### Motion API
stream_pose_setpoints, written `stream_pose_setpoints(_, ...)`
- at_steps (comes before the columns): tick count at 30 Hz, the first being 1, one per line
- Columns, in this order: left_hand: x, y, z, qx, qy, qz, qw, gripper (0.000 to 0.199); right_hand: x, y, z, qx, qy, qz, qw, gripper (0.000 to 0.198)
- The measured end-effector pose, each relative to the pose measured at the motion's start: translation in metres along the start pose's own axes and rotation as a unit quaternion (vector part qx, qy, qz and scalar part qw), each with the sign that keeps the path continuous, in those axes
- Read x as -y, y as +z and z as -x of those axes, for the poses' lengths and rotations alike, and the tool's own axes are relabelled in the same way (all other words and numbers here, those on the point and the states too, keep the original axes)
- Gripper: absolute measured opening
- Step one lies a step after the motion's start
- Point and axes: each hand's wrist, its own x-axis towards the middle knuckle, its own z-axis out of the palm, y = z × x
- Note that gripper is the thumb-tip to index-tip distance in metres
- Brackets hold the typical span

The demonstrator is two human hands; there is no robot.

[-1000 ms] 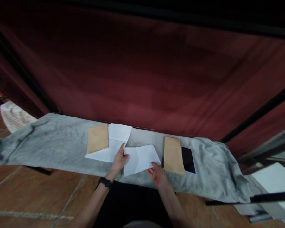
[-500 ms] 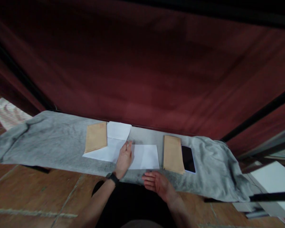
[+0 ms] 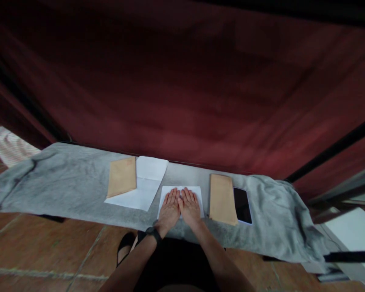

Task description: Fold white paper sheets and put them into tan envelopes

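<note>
A white sheet of paper [image 3: 167,190], apparently folded, lies on the grey cloth in front of me. Flat on its left half rests my left hand [image 3: 169,209], fingers stretched out; a dark watch is on that wrist. My right hand [image 3: 190,206] presses flat on the right half, thumb close to the left hand. Both hands cover much of the paper. To the left, a brown envelope [image 3: 121,177] lies partly over larger white sheets [image 3: 149,182]. On the right is a stack of brown envelopes [image 3: 222,198], with a dark-screened phone [image 3: 242,205] beside it.
The grey cloth [image 3: 69,182] covers a long narrow surface, wrinkled at its right end. Behind it rises a dark red fabric wall [image 3: 182,101] with black bars. Brown floor tiles [image 3: 69,239] show below, and a white box-like object [image 3: 353,229] stands at the far right.
My right hand has moved up from the near edge onto the paper. My left hand has shifted right, off the left sheets, and now lies flat beside it.
</note>
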Motion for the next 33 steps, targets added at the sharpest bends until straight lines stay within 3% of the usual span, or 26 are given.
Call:
stream_pose_setpoints(11, 0.017, 0.004, -0.002, -0.046, -0.072, 0.004, 0.996, 0.058, -0.025, 0.015, 0.005, -0.101, 0.046, 0.072, 0.991, 0.056)
stream_pose_setpoints(17, 0.011, -0.001, -0.004, -0.07, -0.114, 0.012, 0.991, 0.058, -0.028, 0.018, 0.009, -0.146, 0.053, 0.083, 0.984, 0.058)
stream_pose_setpoints(20, 0.0, -0.002, -0.009, -0.09, -0.066, 0.032, 0.993, 0.055, -0.028, 0.016, 0.01, -0.131, 0.056, 0.077, 0.987, 0.057)
stream_pose_setpoints(24, -0.011, 0.0, -0.018, -0.06, 0.031, 0.081, 0.994, 0.054, -0.026, 0.012, 0.01, -0.092, 0.061, 0.068, 0.992, 0.057)
stream_pose_setpoints(33, -0.002, -0.002, -0.034, -0.035, 0.024, 0.068, 0.997, 0.058, -0.023, 0.01, 0.008, -0.095, 0.091, 0.066, 0.989, 0.055)
